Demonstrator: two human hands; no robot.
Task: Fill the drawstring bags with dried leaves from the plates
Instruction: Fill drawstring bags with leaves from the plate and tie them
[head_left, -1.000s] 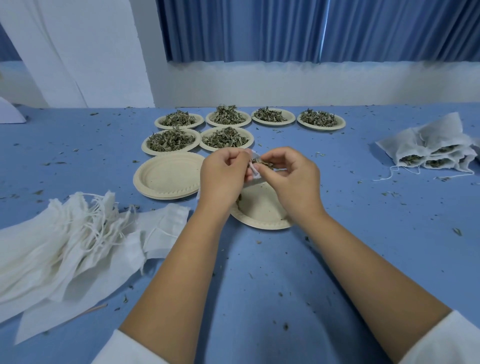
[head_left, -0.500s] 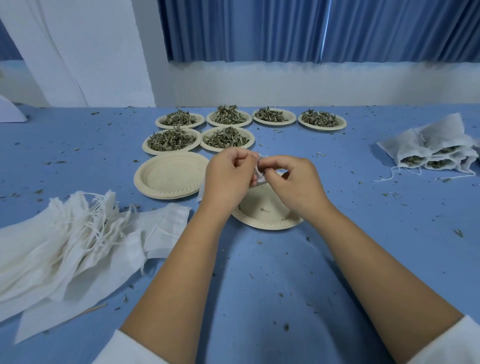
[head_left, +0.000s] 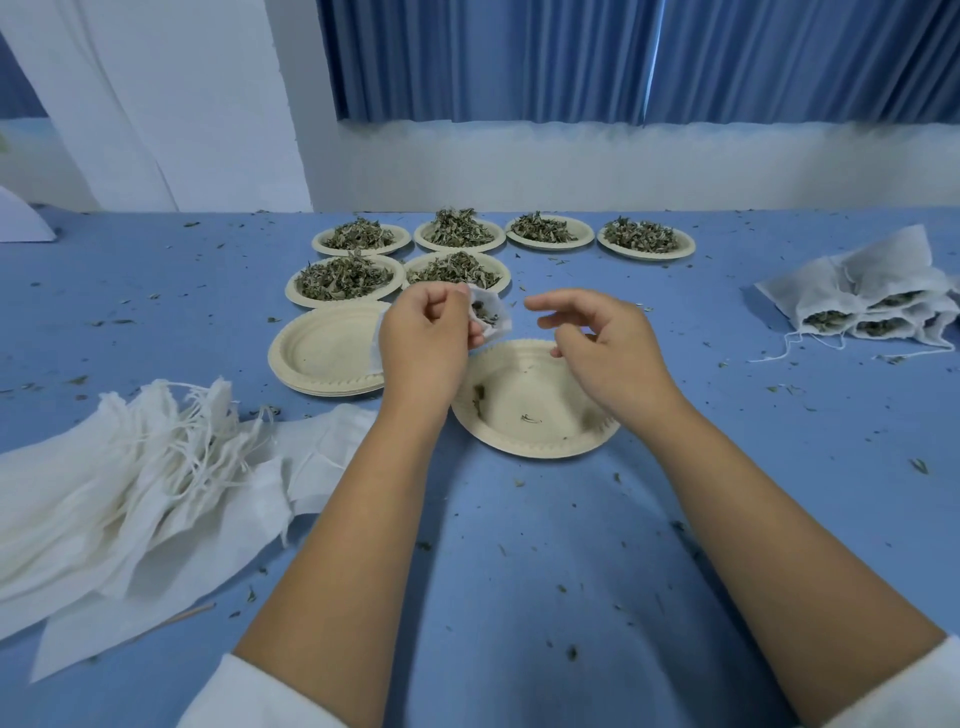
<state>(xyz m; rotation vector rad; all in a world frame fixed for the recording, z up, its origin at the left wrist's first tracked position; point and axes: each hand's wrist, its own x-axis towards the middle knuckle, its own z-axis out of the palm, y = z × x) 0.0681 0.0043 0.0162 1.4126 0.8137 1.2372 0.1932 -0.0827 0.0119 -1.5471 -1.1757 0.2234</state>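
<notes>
The blue counter (head_left: 519, 571) carries a pile of empty bags (head_left: 104, 493) near left. Six plates of leaves (head_left: 343, 303) sit far centre. Nearer are one bare plate stack (head_left: 322, 353) and one almost bare plate (head_left: 530, 415). At least three filled bags (head_left: 872, 301) lie right. The left grip (head_left: 423, 338) pinches one part-filled bag (head_left: 491, 312) above the near plate. The right grip (head_left: 608, 343) is loosely open and empty.

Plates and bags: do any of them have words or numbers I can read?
None. No word, number, label or sign shows anywhere.
The leaf plates, the nearly empty plate, the held bag in the left hand, the flat bags, the filled bags and the blue table are all plain.
</notes>
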